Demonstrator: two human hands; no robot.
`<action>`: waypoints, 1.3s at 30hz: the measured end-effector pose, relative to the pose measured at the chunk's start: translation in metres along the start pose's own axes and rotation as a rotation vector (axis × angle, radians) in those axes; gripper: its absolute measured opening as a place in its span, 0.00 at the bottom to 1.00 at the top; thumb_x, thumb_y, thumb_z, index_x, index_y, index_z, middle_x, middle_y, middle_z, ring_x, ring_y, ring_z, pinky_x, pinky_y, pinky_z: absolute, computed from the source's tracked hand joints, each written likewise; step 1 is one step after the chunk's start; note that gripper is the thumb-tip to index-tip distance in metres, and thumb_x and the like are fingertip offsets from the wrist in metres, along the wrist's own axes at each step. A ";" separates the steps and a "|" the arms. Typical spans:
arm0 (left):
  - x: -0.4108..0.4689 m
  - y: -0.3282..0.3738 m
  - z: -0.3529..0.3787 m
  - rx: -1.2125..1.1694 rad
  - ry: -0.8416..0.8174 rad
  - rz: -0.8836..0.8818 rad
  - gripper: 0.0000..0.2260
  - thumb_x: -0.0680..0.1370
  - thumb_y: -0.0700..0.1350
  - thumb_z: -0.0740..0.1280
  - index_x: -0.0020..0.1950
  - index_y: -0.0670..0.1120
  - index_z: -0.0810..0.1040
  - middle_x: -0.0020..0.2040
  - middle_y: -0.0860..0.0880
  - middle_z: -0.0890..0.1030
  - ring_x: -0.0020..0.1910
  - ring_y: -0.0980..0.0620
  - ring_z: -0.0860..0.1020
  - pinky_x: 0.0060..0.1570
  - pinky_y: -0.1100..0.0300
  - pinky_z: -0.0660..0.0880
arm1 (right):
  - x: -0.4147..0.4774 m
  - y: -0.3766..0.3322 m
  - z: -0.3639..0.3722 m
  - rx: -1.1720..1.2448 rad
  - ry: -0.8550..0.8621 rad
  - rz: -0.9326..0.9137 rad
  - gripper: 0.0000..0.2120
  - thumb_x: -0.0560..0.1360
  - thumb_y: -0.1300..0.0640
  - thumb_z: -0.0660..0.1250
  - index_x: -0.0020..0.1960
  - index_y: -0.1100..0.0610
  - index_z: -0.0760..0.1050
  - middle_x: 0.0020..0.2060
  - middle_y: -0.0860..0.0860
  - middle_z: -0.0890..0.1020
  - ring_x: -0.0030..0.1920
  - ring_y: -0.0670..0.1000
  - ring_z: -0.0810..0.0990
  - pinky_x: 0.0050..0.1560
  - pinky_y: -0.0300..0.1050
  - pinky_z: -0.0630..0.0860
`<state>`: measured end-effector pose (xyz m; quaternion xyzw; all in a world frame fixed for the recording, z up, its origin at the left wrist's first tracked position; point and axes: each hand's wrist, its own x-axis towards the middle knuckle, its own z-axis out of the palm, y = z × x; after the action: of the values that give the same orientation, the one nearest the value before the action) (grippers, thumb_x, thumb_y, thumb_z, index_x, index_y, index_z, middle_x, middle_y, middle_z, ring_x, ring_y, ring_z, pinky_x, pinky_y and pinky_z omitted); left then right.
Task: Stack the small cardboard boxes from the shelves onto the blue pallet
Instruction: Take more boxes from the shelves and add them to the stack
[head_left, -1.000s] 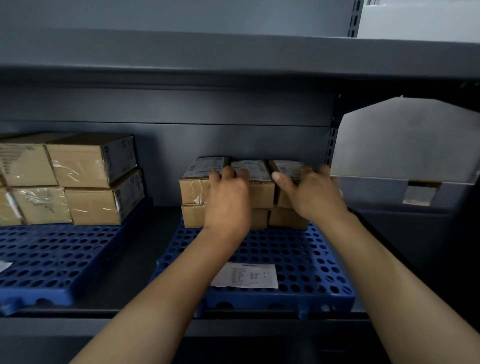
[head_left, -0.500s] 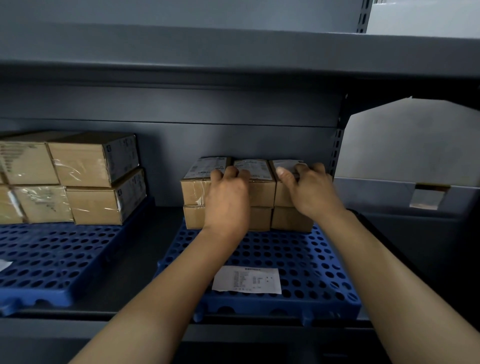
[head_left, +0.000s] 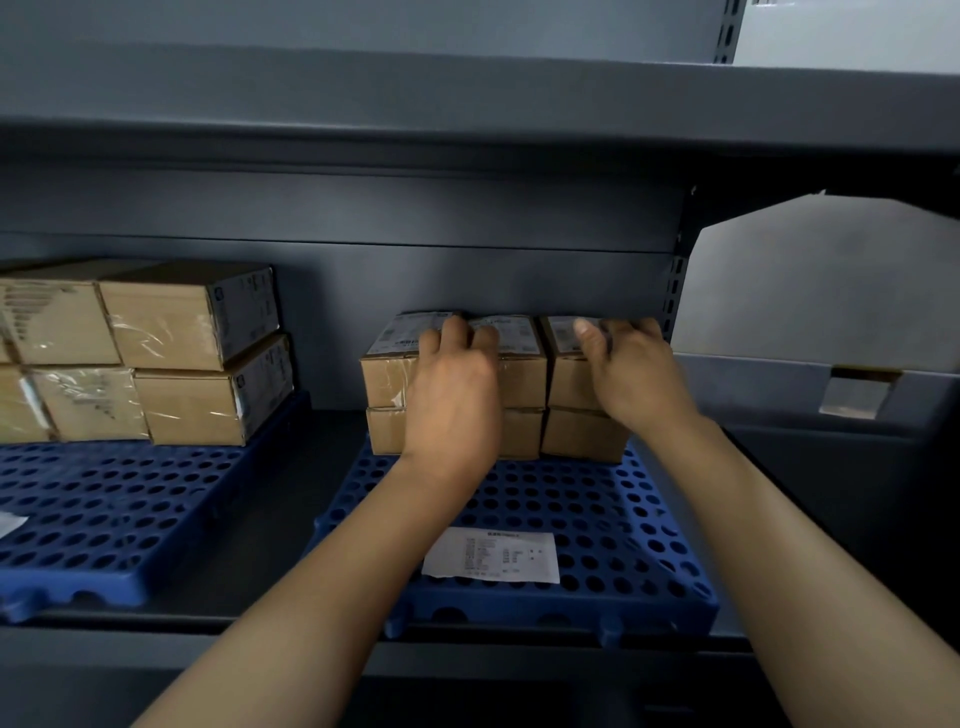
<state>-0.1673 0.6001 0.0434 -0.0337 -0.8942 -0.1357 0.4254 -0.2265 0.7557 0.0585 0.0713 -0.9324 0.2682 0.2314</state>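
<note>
Left hand (head_left: 452, 400) and right hand (head_left: 631, 371) curl fingers over top-row small cardboard boxes (head_left: 524, 358) on blue pallet (head_left: 597, 519).

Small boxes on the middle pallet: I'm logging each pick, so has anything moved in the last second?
Nothing visibly moved. The left hand and right hand stay curled over the top row of the small boxes at the back of the blue pallet; none is lifted. The paper slip is unchanged.
</note>
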 end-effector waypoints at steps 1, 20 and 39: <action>-0.001 0.001 -0.002 -0.004 -0.004 0.004 0.16 0.67 0.29 0.72 0.54 0.36 0.79 0.49 0.37 0.78 0.47 0.37 0.76 0.43 0.48 0.77 | 0.001 0.001 0.000 0.002 0.010 0.000 0.28 0.80 0.41 0.48 0.66 0.61 0.70 0.63 0.61 0.71 0.66 0.61 0.66 0.64 0.52 0.67; -0.019 0.026 -0.044 0.123 -0.176 0.262 0.18 0.74 0.35 0.66 0.62 0.44 0.74 0.57 0.43 0.76 0.57 0.41 0.72 0.54 0.49 0.71 | -0.058 -0.029 -0.043 -0.265 -0.012 -0.430 0.13 0.79 0.54 0.61 0.58 0.59 0.77 0.54 0.56 0.79 0.55 0.56 0.74 0.50 0.47 0.73; -0.064 0.024 -0.101 -0.046 -0.335 0.626 0.11 0.75 0.40 0.66 0.56 0.49 0.71 0.53 0.49 0.74 0.56 0.46 0.70 0.49 0.55 0.64 | -0.175 -0.071 -0.077 -0.704 -0.071 -0.078 0.08 0.76 0.52 0.63 0.49 0.57 0.74 0.48 0.54 0.80 0.51 0.58 0.77 0.43 0.45 0.69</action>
<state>-0.0467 0.5996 0.0604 -0.3374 -0.8945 -0.0114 0.2931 -0.0236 0.7381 0.0676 0.0321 -0.9718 -0.0813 0.2191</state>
